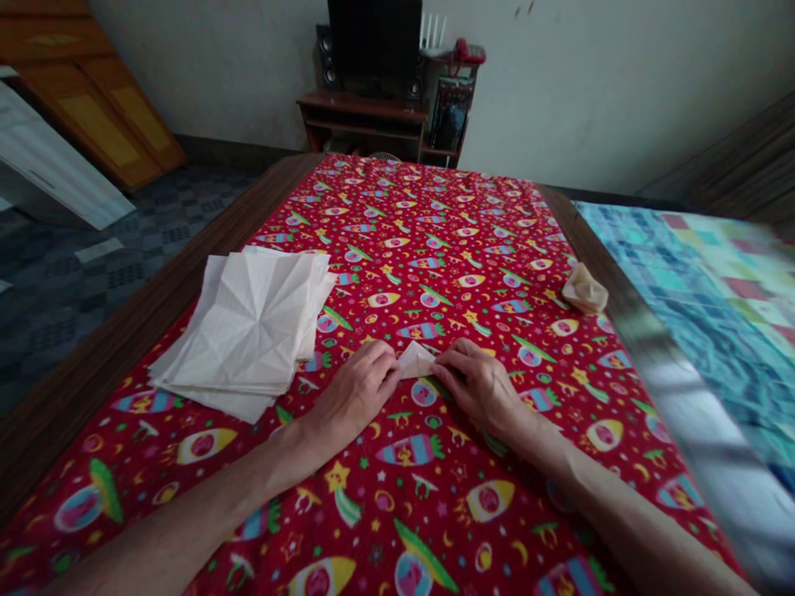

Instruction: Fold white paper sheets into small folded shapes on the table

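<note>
Between my two hands a small folded paper (416,361) lies on the red patterned cloth (397,505), its peak pointing away from me. My left hand (366,377) pinches its left corner with the fingers closed. On the opposite corner, the thumb and fingers of my right hand (475,377) are closed in a pinch. To the left rests a stack of creased white paper sheets (257,319), the top one marked with star-like fold lines. A folded paper piece (585,290), cream in colour, sits near the cloth's right edge.
The cloth covers a dark wooden table (204,257). Along the right side is a bed with a blue patchwork cover (696,306). Beyond the far end stands a wooden desk (360,108) with a monitor (376,37) and a red telephone (463,56). Wooden cabinets (93,99) are at the left.
</note>
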Motion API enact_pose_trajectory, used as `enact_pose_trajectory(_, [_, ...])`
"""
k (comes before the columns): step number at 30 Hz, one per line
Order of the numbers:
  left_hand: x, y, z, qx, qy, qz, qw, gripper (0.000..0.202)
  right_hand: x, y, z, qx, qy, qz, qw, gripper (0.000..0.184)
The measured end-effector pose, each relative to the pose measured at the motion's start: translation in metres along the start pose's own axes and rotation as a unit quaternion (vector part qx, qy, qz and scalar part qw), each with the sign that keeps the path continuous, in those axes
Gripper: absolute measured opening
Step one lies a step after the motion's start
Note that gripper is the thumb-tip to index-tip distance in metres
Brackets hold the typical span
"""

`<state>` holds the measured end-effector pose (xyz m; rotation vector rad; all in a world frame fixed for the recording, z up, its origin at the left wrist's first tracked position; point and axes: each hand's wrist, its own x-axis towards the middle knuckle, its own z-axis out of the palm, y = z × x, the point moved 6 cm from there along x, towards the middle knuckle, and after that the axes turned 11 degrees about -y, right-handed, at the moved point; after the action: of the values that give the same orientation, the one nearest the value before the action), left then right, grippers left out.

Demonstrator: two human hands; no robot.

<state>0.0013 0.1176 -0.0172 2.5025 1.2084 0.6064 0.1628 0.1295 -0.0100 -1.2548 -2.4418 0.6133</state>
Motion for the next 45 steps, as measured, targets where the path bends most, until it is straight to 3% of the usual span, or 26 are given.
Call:
enact_pose_trajectory(6, [0.006, -0.001, 0.001, 0.082, -0.016, -0.046, 0.995, 0.018, 0.004, -0.006, 0.0, -0.086, -0.002, 0.022, 0.996, 0.023])
enact_pose_trajectory(12, [0.009, 0.0, 0.002, 0.156, -0.062, -0.075, 0.983, 0.021, 0.011, -0.004, 0.002, -0.145, -0.046, 0.038, 0.988, 0.026])
enact_pose_trajectory(19, [0.008, 0.002, -0.004, 0.107, -0.055, -0.075, 0.99, 0.012, 0.018, 0.001, 0.002, -0.171, -0.076, 0.057, 0.981, 0.027])
enact_pose_trajectory(22, [0.006, 0.01, -0.006, 0.106, -0.047, -0.019, 0.993, 0.028, 0.019, 0.003, 0.002, -0.182, -0.092, 0.07, 0.976, 0.026])
enact_pose_trajectory(25, [0.001, 0.025, 0.002, 0.132, -0.079, 0.078, 0.985, 0.038, 0.02, 0.004, 0.003, -0.187, -0.105, 0.083, 0.973, 0.026])
enact_pose_trajectory(27, [-0.005, 0.031, 0.007, 0.144, -0.09, 0.1, 0.98, 0.039, 0.02, 0.003, 0.003, -0.185, -0.106, 0.09, 0.973, 0.028])
enact_pose_trajectory(33, [-0.012, 0.034, 0.016, 0.151, -0.119, 0.059, 0.98, 0.045, 0.02, 0.002, 0.0, -0.154, -0.088, 0.089, 0.98, 0.029])
enact_pose_trajectory(39, [-0.014, 0.033, 0.014, 0.146, -0.13, 0.047, 0.98, 0.048, 0.017, 0.007, 0.0, -0.11, -0.048, 0.056, 0.991, 0.028])
enact_pose_trajectory(45, [-0.013, 0.034, 0.013, 0.141, -0.145, 0.037, 0.979, 0.049, 0.008, 0.002, 0.001, -0.142, 0.01, 0.043, 0.989, 0.026])
